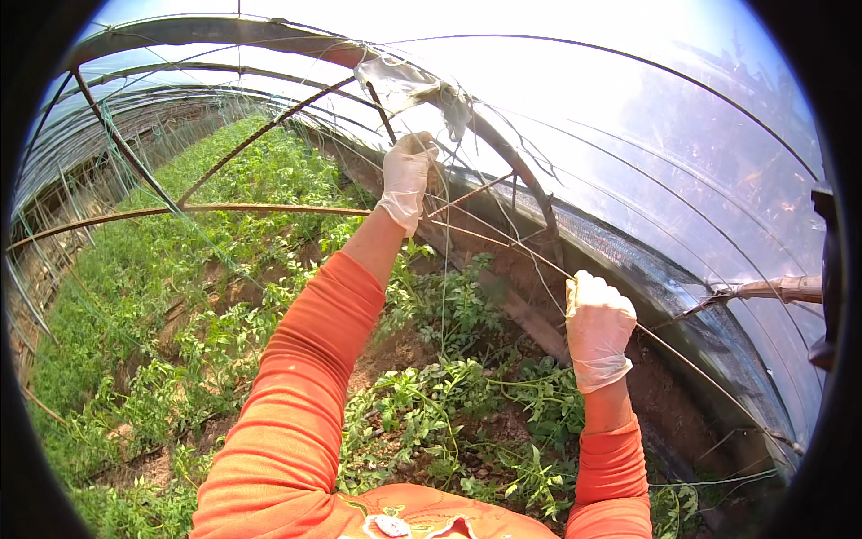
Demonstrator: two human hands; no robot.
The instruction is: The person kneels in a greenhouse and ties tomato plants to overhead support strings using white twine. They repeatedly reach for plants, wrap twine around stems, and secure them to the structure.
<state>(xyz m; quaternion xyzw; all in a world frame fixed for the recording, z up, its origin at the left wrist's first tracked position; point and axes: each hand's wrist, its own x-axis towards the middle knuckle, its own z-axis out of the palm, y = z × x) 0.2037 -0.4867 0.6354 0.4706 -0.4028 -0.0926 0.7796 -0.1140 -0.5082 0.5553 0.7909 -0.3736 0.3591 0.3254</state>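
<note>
My left hand (409, 178), in a thin whitish glove, is raised beside the arched frame with its fingertips pinched on a thin string (518, 236). The string slants down to the thumb side of my right hand (599, 330), which is gloved too and closed in a fist around it. A taut wire (700, 372) passes at my right fist; whether the fist also grips it is hidden. A torn piece of clear plastic film (404, 81) hangs from the arch (518, 158) just above my left hand. Another string (444, 296) hangs down toward the leafy green plants (438, 397).
A rusty horizontal bar (276, 209) and slanting ribbed rods (262, 141) cross at the left. Clear plastic sheeting (673, 155) curves along the right, with a wooden pole (781, 290) against it. Rows of plants (202, 182) stretch back between many hanging strings.
</note>
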